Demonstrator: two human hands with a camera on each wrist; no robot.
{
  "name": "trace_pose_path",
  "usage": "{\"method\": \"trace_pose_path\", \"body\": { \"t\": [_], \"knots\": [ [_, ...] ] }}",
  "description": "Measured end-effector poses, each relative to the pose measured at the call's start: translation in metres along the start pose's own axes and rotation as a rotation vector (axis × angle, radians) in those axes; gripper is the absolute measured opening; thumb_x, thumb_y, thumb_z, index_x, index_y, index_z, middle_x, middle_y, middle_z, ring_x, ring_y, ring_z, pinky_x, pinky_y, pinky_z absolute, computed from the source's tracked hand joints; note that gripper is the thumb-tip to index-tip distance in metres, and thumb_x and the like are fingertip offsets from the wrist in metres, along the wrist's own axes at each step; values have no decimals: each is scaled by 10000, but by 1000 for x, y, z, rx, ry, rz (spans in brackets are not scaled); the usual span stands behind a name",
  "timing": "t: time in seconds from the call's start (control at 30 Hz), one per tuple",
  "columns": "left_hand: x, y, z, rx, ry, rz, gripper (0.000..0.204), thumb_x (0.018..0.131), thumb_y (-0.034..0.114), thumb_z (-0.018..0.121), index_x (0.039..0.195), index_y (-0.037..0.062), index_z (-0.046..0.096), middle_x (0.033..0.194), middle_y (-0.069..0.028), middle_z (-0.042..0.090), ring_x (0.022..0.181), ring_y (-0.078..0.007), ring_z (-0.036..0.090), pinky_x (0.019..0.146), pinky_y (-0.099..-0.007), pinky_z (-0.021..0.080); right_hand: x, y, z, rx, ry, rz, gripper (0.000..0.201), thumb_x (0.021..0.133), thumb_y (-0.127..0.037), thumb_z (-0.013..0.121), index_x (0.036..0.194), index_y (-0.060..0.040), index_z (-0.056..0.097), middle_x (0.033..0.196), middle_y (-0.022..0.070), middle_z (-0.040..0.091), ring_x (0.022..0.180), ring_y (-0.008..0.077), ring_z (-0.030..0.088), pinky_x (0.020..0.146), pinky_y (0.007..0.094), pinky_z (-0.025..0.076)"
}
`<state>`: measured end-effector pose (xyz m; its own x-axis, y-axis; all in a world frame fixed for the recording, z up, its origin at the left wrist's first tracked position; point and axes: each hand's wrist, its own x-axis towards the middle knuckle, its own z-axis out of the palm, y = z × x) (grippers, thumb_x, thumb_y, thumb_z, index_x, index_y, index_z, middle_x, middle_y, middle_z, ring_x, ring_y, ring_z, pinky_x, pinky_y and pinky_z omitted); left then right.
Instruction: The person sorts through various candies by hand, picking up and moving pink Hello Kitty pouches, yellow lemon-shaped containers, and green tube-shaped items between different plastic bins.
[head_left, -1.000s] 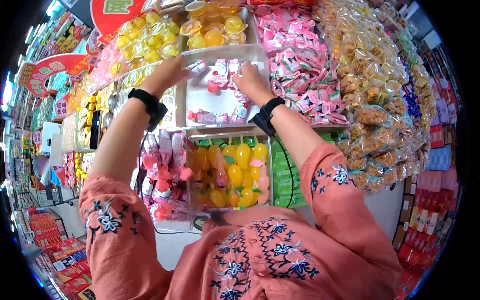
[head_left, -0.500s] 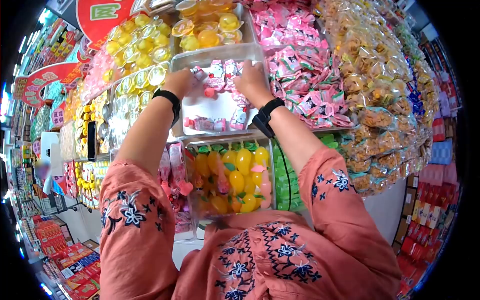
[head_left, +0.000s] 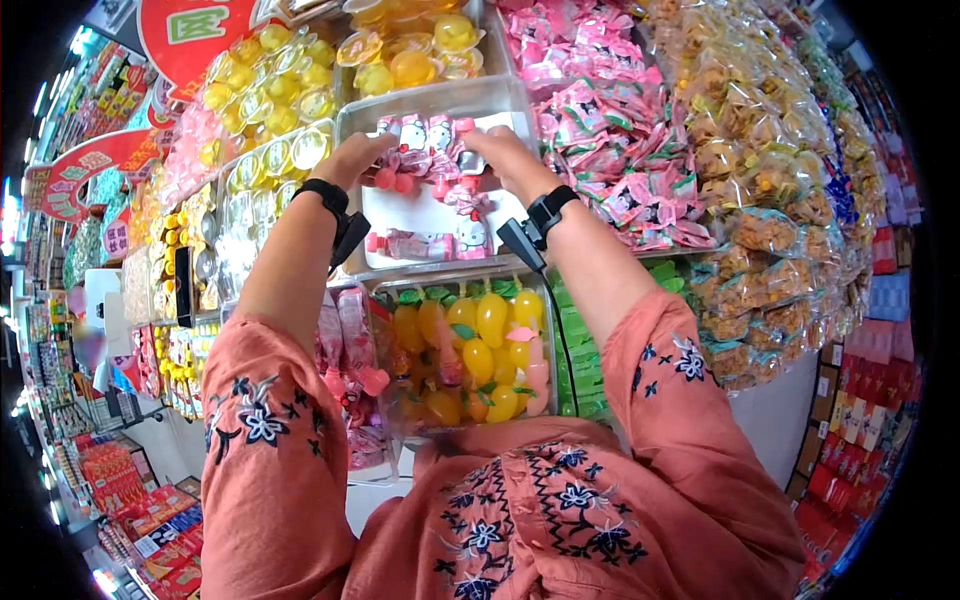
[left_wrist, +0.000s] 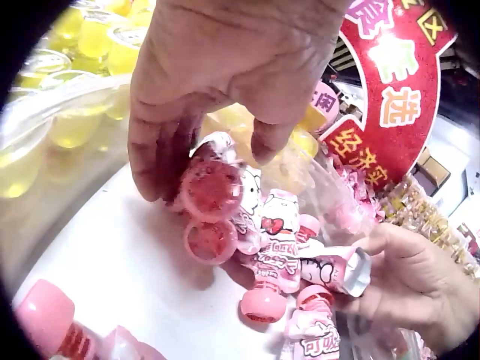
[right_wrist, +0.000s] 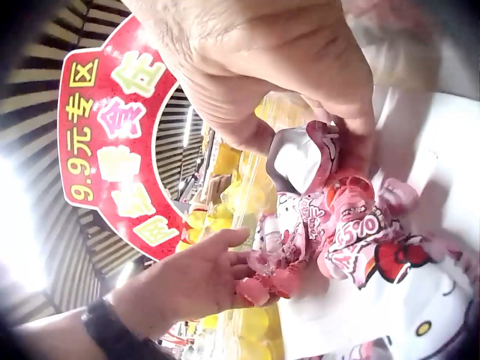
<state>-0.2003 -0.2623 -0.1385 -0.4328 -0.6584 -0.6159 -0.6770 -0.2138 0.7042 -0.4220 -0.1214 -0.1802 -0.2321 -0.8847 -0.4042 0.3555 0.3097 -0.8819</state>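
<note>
Pink-capped pouches with a cartoon print (head_left: 412, 133) lie in a clear bin with a white bottom (head_left: 400, 215). At the bin's left side, my left hand (head_left: 360, 158) curls its fingers round pouches; in the left wrist view this hand (left_wrist: 232, 82) has two pink caps (left_wrist: 212, 191) showing below the fingers. My right hand (head_left: 505, 158) is at the right side, and in the right wrist view the hand (right_wrist: 285, 67) pinches a pouch (right_wrist: 304, 159) between thumb and fingers. More pouches (head_left: 425, 246) lie along the bin's near edge.
Yellow jelly cups (head_left: 270, 90) stand left and behind, pink packets (head_left: 620, 130) to the right, with bagged snacks (head_left: 760, 200) beyond. Nearer the body are bins of mango-shaped jellies (head_left: 480, 350), pink pouches (head_left: 350, 340) and green packets (head_left: 580, 350). A red sign (head_left: 195, 40) rises at the back left.
The left hand has moved right into the bin and now grips pouches. The upper pouches sit closer together, while my right hand stays near the right side. The head view has shifted slightly.
</note>
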Motion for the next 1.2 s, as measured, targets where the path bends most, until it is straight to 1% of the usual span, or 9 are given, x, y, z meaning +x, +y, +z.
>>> {"method": "trace_pose_path", "body": {
  "t": [0.03,0.13,0.23,0.33,0.53,0.77,0.87,0.9,1.2],
  "knots": [
    [1,-1,0,-48,25,-19,461,881,512,642,1049,84,671,956,-61,679,875,-187,646,812,-383,510,-2,-1,3,17,46,0,502,783,-299,738,1110,47,577,1014,131,625,865,207,640,620,374,559],
    [4,-4,3,-107,-32,-133,486,879,544,642,1093,108,660,987,-63,683,913,-206,643,867,-412,492,-6,-5,-4,69,-134,3,310,842,-297,687,948,-8,660,849,59,635,750,155,626,578,322,536],
    [-1,-4,10,-132,-98,-88,504,880,571,637,1108,122,655,1034,-61,674,910,-200,638,860,-408,519,-1,-5,-1,18,-127,71,256,858,-289,668,864,-35,700,815,38,642,726,148,624,585,310,528],
    [-11,3,15,-150,-144,-39,521,879,586,636,1108,118,652,1037,-62,668,901,-194,633,858,-409,542,-8,-7,0,76,-239,21,258,871,-297,654,913,-47,696,849,37,650,765,143,627,636,317,526],
    [-19,20,27,-211,-230,-55,544,884,613,612,1106,117,636,974,-62,651,873,-184,632,850,-425,563,-28,-16,10,121,-192,52,276,913,-250,644,1053,-15,682,888,42,669,733,136,643,650,283,554],
    [-27,28,37,-240,-226,-22,552,893,645,569,1114,143,628,983,-6,632,812,-177,642,783,-428,581,-4,7,5,198,-213,78,176,874,-168,689,929,-5,658,785,40,619,655,133,598,532,304,503],
    [-27,28,38,-181,-218,-6,555,883,662,564,1096,155,640,999,25,620,844,-159,626,799,-430,561,1,11,10,173,-207,69,176,878,-172,685,982,-35,650,793,20,589,662,125,575,535,287,489],
    [-28,30,36,-143,-212,-16,557,879,662,567,1094,154,642,994,25,620,850,-155,620,805,-430,555,5,15,15,201,-179,18,150,847,-170,706,844,-36,639,717,20,572,578,123,527,477,299,436],
    [-22,28,33,-195,-236,-78,546,893,666,546,1058,151,618,991,6,610,985,-222,616,866,-522,542,7,20,15,348,-303,-29,148,850,-170,703,890,-41,641,764,12,582,642,104,551,516,284,476]
  ]
}}
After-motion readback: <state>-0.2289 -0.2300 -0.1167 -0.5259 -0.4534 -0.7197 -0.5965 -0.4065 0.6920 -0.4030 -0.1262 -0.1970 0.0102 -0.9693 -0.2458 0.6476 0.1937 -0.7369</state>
